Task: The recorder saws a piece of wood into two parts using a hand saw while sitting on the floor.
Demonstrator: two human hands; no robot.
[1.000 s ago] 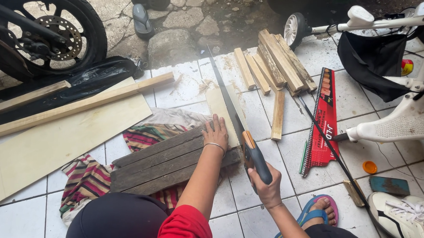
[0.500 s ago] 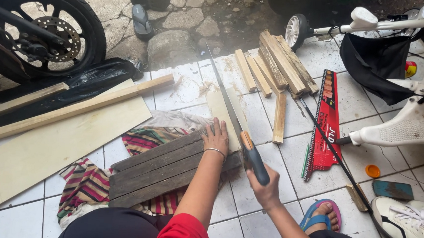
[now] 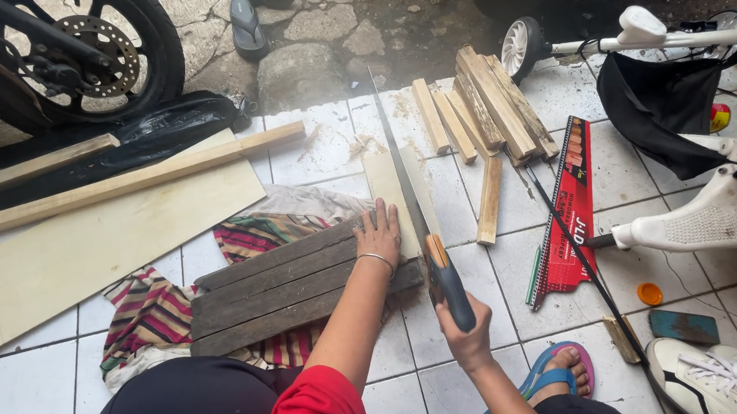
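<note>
My left hand [image 3: 380, 233] lies flat on a pale wooden strip [image 3: 390, 196] that rests across dark grey planks [image 3: 286, 291], fingers spread, a thin bracelet on the wrist. My right hand [image 3: 463, 332] grips the dark handle of a handsaw [image 3: 423, 227]. The saw's long blade runs away from me along the right edge of the pale strip. The planks sit on a striped cloth [image 3: 153, 313] on the white tiled floor.
Short cut wood pieces [image 3: 489, 112] lie piled ahead. A red saw package [image 3: 568, 215] and a thin black rod lie at right. Long pale boards [image 3: 94, 224] lie at left by a motorcycle wheel [image 3: 72, 40]. A white frame [image 3: 726, 212], a sneaker and my sandalled foot [image 3: 545, 384] are right.
The saw has slid back toward me a little, with my right hand lower in view. My left hand stays pressed on the strip.
</note>
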